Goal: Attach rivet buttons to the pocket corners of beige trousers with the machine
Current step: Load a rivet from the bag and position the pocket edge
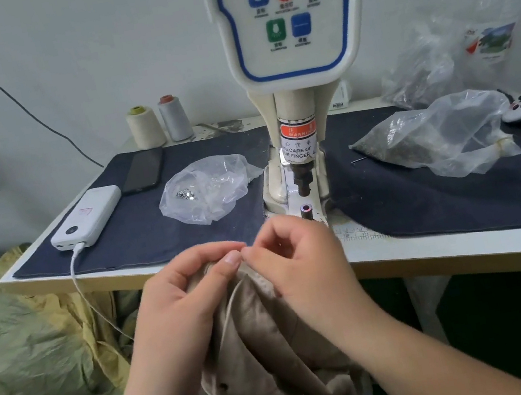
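Because the pocket corner must sit flat on the machine's die (pixel 305 209), I am pinching the beige trousers (pixel 268 328) with left hand (pixel 178 292) and right hand (pixel 301 259) just off the table's front edge (pixel 436 256)

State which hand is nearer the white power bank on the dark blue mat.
Left. The left hand grips the beige trousers below and right of the white power bank; the right hand pinches the same fabric farther right, under the machine.

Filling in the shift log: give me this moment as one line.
stage: positioning | left hand: pinching beige trousers | right hand: pinching trousers | machine: nothing under punch
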`<state>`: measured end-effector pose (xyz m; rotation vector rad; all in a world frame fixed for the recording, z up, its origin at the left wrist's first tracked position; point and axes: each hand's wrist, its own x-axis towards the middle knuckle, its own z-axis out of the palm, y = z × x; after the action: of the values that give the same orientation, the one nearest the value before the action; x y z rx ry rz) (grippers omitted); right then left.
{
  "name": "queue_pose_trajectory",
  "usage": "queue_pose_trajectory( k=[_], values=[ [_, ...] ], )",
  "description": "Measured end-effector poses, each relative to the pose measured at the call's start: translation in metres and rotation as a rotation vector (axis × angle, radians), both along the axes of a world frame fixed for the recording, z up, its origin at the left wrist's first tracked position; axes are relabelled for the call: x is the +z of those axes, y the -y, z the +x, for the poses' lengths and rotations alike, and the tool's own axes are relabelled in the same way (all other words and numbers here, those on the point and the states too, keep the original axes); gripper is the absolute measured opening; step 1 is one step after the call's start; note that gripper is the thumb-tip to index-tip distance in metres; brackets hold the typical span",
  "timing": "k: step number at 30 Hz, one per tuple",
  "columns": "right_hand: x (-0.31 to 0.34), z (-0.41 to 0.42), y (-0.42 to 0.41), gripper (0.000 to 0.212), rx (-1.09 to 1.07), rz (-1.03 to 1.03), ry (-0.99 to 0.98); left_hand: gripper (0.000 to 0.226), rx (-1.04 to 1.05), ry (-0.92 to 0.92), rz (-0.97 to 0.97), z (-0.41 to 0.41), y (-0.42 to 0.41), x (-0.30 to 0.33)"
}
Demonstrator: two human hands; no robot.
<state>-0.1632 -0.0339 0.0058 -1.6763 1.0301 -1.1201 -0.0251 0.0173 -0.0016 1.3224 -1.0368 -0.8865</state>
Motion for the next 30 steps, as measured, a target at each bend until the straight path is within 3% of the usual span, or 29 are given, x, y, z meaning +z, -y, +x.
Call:
queue_pose_trajectory(
  k=[4, 5, 7, 10, 16, 20, 25, 30],
  values=[
    [0.014, 0.054, 0.030, 0.008, -0.050, -0.193, -0.133, 0.025, 0.076, -0.135, -0.006, 0.027, -0.001, 0.005],
    [0.016, 0.069, 0.044, 0.014, -0.053, -0.210, -0.199, 0.026, 0.107, -0.161, 0.000, 0.034, -0.001, 0.005],
    [0.016, 0.099, 0.076, 0.023, -0.049, -0.266, -0.387, 0.026, 0.134, -0.193, 0.016, 0.043, -0.003, 0.003],
    [0.013, 0.136, 0.113, 0.015, -0.061, -0.404, -0.808, 0.026, 0.123, -0.217, 0.031, 0.049, -0.002, 0.002],
    [0.007, 0.164, 0.154, 0.025, 0.066, -0.283, -1.220, 0.018, 0.094, -0.239, 0.029, 0.062, 0.009, 0.006],
    [0.014, 0.160, 0.162, 0.011, 0.068, -0.276, -1.276, 0.014, 0.092, -0.243, 0.031, 0.070, 0.019, 0.007],
    [0.013, 0.157, 0.165, 0.022, -0.049, -0.340, -1.200, 0.015, 0.092, -0.258, 0.032, 0.072, 0.025, 0.007],
    [0.016, 0.154, 0.165, 0.016, -0.042, -0.309, -1.254, 0.017, 0.096, -0.277, 0.026, 0.073, 0.025, 0.005]
  ],
)
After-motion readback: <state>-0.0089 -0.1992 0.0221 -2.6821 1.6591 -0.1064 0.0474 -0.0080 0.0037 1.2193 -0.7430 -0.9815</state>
